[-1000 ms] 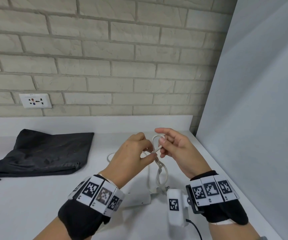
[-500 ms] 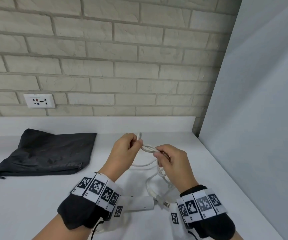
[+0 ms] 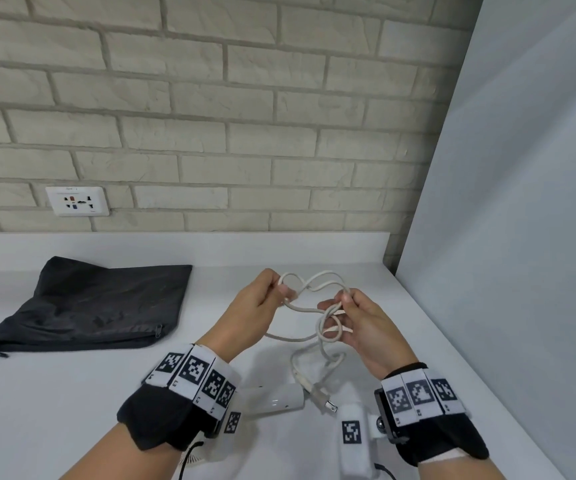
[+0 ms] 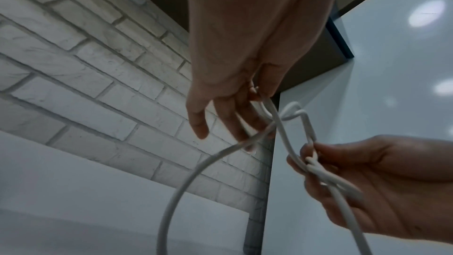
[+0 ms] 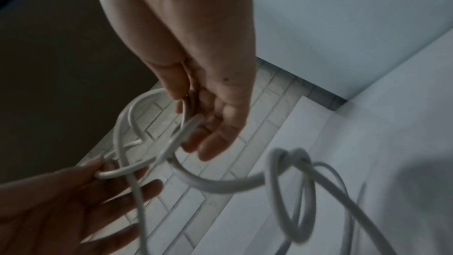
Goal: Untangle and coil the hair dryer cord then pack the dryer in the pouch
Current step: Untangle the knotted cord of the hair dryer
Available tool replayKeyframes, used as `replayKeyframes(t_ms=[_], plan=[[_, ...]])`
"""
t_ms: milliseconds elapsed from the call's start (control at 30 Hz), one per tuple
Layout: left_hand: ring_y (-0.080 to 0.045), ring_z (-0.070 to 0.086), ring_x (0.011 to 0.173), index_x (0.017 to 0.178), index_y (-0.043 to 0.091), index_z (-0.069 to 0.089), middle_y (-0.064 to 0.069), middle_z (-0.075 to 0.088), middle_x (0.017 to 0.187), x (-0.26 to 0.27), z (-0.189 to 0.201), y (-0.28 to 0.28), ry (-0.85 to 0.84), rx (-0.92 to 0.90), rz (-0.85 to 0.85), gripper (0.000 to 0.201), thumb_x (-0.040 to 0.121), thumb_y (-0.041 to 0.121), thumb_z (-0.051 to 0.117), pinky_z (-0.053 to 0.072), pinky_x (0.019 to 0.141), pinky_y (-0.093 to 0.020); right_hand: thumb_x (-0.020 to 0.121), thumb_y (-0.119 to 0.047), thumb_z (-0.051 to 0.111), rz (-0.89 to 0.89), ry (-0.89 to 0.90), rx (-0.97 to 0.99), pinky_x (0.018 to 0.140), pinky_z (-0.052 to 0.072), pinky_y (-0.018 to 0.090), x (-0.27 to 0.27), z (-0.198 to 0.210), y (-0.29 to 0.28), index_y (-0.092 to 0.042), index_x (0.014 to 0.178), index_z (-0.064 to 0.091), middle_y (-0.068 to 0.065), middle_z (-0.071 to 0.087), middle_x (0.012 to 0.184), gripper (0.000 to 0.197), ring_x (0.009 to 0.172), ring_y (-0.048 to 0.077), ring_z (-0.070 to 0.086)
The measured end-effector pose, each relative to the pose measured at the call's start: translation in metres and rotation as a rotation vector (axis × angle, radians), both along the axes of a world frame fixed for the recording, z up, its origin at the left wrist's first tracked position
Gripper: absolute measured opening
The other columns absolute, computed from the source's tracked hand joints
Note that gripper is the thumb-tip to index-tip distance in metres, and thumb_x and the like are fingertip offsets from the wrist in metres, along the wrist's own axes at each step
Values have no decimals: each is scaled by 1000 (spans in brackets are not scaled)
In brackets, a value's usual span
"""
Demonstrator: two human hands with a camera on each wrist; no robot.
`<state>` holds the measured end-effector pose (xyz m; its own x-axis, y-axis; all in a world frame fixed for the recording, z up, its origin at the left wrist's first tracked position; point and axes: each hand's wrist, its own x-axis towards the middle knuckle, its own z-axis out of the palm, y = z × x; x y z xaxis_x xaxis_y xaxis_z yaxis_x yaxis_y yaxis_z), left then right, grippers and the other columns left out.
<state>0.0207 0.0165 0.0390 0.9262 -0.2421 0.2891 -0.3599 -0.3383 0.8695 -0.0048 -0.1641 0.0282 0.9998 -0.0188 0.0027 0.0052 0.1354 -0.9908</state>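
Pale brick backs a white worktop [image 3: 71,393] where one black pouch [image 3: 99,306] lies flat at the left. Only the head view shows the pouch, one wall socket [image 3: 78,201] and the dryer [image 3: 276,400] lying below the wrists, with the plug [image 3: 324,401] just beside it. One tangled white cord [image 3: 314,308] hangs between two hands: the left hand [image 3: 255,306] pinches a loop, the right hand [image 3: 366,327] grips crossed strands. Wrist views show the pinching fingers [image 4: 242,123] closely.
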Motion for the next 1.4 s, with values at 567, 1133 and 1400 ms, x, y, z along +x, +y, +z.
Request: replayKeyframes(t_ms=[567,1133,1400], plan=[[-9,62,73,77,15,43,3,67,79,5,-1,1,-23,20,97,20,96,17,38,43,63,-16,92,-10,47,-303,-600,-840,59,36,13,15,47,-3,-8,81,58,1,57,72,16,60,10,49],[-22,52,59,76,10,46,-2,58,65,3,9,0,40,-90,36,19,95,11,42,53,62,-35,78,14,43,-408,-718,-893,96,40,27,12,38,7,-10,120,50,8,47,123,49,103,21,50],[-19,52,55,80,6,51,-3,55,62,2,10,-1,-2,-96,41,14,92,13,48,54,58,-33,88,-21,56,-103,-547,-1012,58,33,10,17,27,46,-4,89,61,0,45,88,19,61,1,40]])
